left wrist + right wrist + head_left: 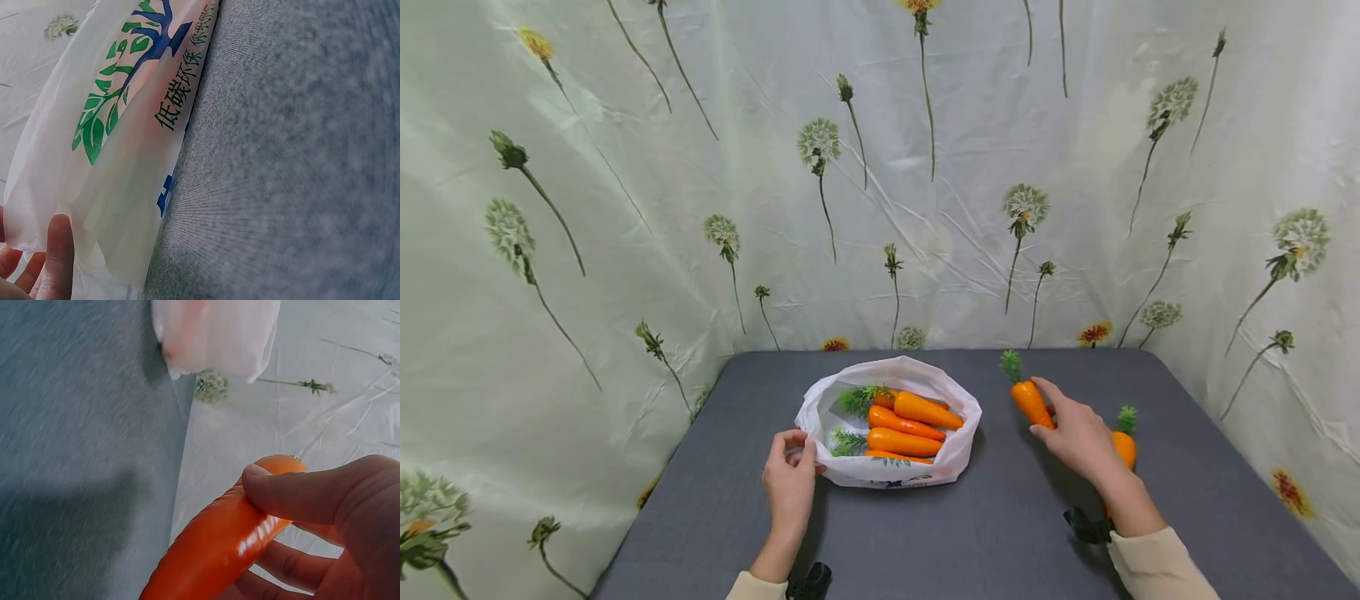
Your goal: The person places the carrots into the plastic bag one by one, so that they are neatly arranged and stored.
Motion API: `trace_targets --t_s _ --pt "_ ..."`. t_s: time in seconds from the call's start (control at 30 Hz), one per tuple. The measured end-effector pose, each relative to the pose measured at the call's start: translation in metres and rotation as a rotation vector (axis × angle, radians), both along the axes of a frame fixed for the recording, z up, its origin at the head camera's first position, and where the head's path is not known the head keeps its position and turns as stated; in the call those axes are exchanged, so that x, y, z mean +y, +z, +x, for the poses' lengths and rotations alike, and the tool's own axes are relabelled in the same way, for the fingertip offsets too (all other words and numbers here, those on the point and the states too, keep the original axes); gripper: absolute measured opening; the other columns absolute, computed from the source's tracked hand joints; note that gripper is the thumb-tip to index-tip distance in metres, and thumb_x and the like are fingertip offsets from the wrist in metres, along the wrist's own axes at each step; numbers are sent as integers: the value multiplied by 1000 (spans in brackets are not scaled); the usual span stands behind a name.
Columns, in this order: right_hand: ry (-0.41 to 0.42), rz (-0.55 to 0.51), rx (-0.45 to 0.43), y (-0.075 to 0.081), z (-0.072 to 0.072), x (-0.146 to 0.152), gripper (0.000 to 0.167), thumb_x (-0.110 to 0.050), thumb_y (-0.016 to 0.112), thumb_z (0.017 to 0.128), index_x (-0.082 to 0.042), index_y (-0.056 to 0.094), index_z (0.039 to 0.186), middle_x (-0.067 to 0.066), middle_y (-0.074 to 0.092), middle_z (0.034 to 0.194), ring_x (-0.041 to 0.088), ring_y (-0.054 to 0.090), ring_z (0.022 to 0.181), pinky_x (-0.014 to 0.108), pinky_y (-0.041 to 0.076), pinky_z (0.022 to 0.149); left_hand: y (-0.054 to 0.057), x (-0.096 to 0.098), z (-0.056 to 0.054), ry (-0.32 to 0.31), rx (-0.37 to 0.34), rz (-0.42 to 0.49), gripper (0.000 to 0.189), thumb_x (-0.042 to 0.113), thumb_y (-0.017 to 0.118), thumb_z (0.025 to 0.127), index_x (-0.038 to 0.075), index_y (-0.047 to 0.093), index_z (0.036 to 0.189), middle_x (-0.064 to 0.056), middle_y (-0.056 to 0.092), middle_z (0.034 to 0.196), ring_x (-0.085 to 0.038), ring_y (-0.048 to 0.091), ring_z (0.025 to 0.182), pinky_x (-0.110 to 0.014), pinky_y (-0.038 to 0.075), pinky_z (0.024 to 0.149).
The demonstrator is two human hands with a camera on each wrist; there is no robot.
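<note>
A white plastic bag (966, 433) with a green-and-blue tree print lies with its mouth open on the grey table. Several orange carrots (906, 425) with green tops rest inside it. At the bag's left edge, my left hand (790, 479) pinches the rim between thumb and fingers; the left wrist view has the thumb (59, 250) against the plastic. To the right of the bag, my right hand (1078, 437) holds a carrot (219, 544) between thumb and fingers, its leafy top (1011, 365) pointing away. Another carrot (1124, 448) lies partly hidden behind the right hand and wrist.
The dark grey table (970, 542) ends at the back against a pale curtain (955, 208) printed with dandelions, which also hangs at both sides. Black straps (1086, 527) sit on both wrists, below cream sleeves.
</note>
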State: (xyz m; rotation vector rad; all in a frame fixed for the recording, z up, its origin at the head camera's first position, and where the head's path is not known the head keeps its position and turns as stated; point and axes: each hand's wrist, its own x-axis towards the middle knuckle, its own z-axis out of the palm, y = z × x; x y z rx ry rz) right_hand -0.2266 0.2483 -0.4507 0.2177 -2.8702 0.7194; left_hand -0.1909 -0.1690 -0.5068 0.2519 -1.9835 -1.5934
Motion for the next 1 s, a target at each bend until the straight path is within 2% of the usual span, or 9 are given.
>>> trace_targets --t_s 0.23,0.8,1.0 --pt "11 -15 -2 8 -3 -17 80 -20 79 88 -17 35 155 20 67 117 30 64 84 47 53 66 -1 0 -1 -10 8 9 12 6 67 95 5 63 106 -11 64 101 -21 65 62 -31 59 55" --pt "67 -75 61 32 -12 -55 81 -17 81 86 -22 38 154 14 69 111 23 63 78 39 52 64 -1 -2 0 -5 -21 -7 12 8 65 96 6 62 107 -11 64 103 -21 64 63 -33 60 57" --pt "93 -107 93 40 -17 -66 81 -15 81 85 -23 39 153 12 70 108 23 64 78 38 52 64 1 -1 0 -1 -15 0 11 7 66 95 6 63 106 -11 64 101 -17 64 61 -29 58 55"
